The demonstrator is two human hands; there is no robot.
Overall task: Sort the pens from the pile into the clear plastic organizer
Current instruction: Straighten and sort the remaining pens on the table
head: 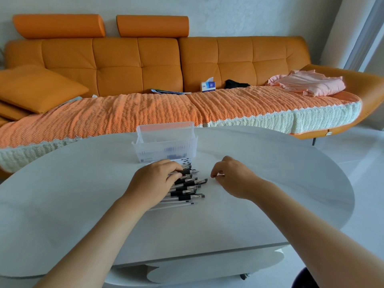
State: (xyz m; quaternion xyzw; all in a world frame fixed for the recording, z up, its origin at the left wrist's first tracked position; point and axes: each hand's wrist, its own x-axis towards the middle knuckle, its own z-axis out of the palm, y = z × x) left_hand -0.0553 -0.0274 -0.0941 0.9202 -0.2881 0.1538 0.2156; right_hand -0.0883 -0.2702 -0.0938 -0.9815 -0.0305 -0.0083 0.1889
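A pile of white pens with black grips (187, 189) lies on the white table (270, 179), just in front of the clear plastic organizer (165, 142). A few pens show dimly through the organizer's ribbed front wall. My left hand (153, 181) lies on the left part of the pile, its fingers curled round a pen at the top of it. To the right of the pile, my right hand (230, 175) hovers just above the table with its fingers curled; something small and pale shows at the fingertips, too small to name.
An orange sofa (145, 65) with a knitted cover runs behind the table, bearing a tissue box (207, 85), a pink cloth (307, 82), a dark item and papers. The table's rounded edge curves off to the right above a white floor.
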